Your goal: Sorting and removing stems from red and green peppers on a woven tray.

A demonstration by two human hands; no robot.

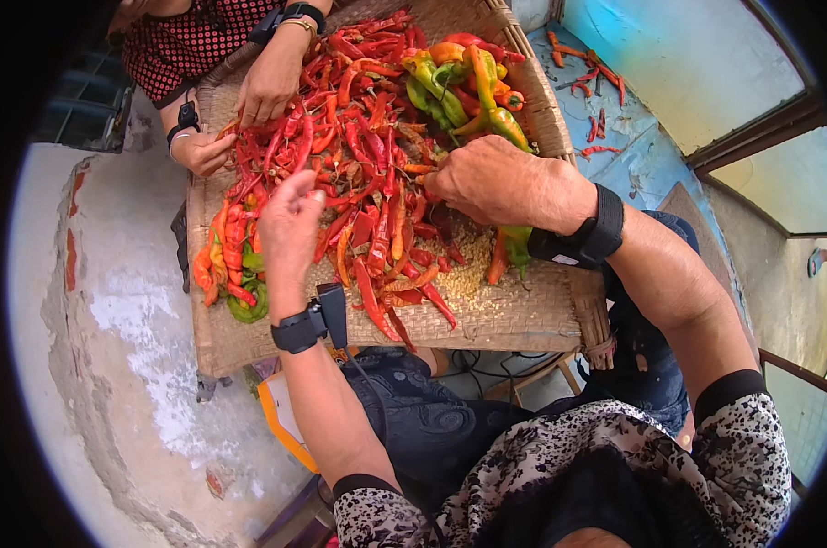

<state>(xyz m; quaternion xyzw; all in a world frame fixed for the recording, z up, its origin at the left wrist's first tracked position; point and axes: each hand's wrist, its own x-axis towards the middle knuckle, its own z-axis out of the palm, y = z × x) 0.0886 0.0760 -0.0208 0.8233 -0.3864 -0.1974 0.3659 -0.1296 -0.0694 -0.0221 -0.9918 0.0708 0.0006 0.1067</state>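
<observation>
A woven bamboo tray [235, 342] holds a heap of red chili peppers [369, 147], many of them dried or wrinkled. My left hand [289, 229] hovers over the heap's near left part with its fingers curled; a red chili [305, 142] lies just beyond the fingertips, and whether they grip it is unclear. My right hand [506, 181] reaches into the heap from the right, fingertips bent down among the peppers by an orange-brown chili [419, 168]. What it pinches is hidden. Yellowish chili seeds [472, 264] are scattered on the weave below my right hand.
Across the tray, another person's two hands [271, 85] handle peppers. Green and orange peppers [448, 89] lie at the far right, more green ones [249, 307] at the near left. Loose chilies [598, 72] lie on a blue surface [633, 147]. A plastered wall [132, 342] stands left.
</observation>
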